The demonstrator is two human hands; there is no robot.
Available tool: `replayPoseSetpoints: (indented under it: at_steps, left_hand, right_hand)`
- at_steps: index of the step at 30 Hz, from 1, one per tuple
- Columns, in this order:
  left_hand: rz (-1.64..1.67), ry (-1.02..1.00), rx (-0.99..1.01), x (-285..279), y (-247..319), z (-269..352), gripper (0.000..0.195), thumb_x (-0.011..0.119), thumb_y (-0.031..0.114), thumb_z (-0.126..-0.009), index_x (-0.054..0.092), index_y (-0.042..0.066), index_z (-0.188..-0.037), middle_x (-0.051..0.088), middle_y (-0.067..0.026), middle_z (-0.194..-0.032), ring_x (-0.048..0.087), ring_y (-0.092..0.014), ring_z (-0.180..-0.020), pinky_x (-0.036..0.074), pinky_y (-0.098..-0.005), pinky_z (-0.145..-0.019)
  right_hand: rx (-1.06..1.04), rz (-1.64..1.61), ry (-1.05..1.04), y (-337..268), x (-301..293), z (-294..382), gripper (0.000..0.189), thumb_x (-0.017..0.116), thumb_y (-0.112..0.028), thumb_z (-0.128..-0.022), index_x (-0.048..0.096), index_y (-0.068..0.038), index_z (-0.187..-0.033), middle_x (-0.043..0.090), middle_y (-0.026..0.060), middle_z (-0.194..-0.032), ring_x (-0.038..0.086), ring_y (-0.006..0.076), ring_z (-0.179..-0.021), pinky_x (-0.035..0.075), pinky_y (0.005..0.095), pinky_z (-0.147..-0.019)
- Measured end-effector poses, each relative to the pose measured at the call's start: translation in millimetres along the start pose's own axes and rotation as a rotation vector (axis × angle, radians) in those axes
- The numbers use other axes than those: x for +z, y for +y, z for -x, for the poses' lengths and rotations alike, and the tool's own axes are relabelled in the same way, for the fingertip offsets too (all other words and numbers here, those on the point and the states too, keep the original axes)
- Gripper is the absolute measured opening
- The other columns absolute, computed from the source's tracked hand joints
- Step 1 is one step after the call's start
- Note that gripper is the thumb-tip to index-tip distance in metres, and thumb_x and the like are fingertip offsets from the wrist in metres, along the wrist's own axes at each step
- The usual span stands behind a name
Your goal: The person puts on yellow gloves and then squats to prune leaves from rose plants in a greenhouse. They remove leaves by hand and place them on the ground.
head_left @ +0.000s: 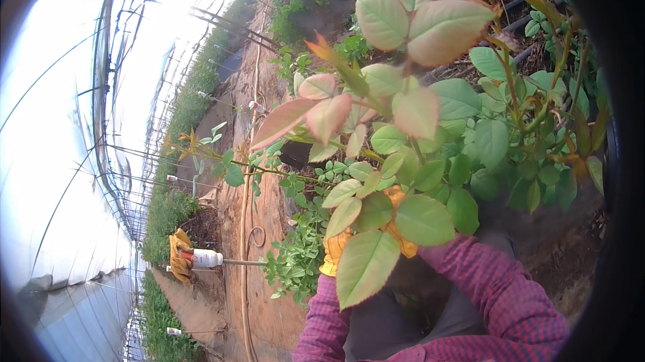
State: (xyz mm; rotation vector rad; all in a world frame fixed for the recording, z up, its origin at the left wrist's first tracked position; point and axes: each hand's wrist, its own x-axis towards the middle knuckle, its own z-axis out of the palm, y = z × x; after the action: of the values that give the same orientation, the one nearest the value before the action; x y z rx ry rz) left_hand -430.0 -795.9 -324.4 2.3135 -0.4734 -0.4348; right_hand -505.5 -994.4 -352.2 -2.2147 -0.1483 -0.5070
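Both my hands wear yellow work gloves, below checked sleeves. My left hand (334, 252) is at the lower middle, partly behind rose leaves. Just right of it, my right hand (401, 221) reaches up among the stems, largely covered by a large green leaf (370, 266). The fingers of both are hidden, so what they hold cannot be told. The rose bush (423, 110), with green and reddish leaves, rises close before me and fills the upper right. A long thin rose shoot (274, 171) stretches left from it.
A white bottle (206, 257) with tan gloves (180, 256) on it caps a stake at the left. A pale hose (245, 221) runs along the dirt path. Other bottle-capped stakes and green plant rows (169, 221) stand beyond, under a plastic greenhouse roof (55, 125). Low leafy growth (300, 266) lies beside my left hand.
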Motion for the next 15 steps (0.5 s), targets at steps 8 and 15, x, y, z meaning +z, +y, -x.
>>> replayPoseSetpoints:
  at_steps: [8, 15]
  left_hand:
    - [-0.795, 0.387, 0.480, 19, -60, -4, 0.036, 0.073, 0.028, -0.095, 0.073, 0.009, -0.126, 0.073, -0.0148, -0.117, 0.070, -0.036, -0.108, 0.057, -0.0461, -0.093]
    - [-0.032, 0.371, 0.172, 45, -89, 11, 0.025, 0.070, 0.016, -0.099, 0.077, 0.004, -0.120, 0.076, -0.0163, -0.123, 0.072, -0.035, -0.114, 0.057, -0.0435, -0.100]
  right_hand:
    - [0.018, 0.125, -0.053, 1, 7, 0, 0.053, 0.056, -0.019, -0.102, 0.057, -0.005, -0.152, 0.060, 0.0153, -0.152, 0.055, 0.0338, -0.141, 0.041, 0.0473, -0.120]
    - [0.095, 0.379, -0.177, 0, 11, 5, 0.057, 0.056, -0.023, -0.101, 0.055, -0.006, -0.156, 0.056, 0.0143, -0.159, 0.051, 0.0329, -0.148, 0.036, 0.0484, -0.126]
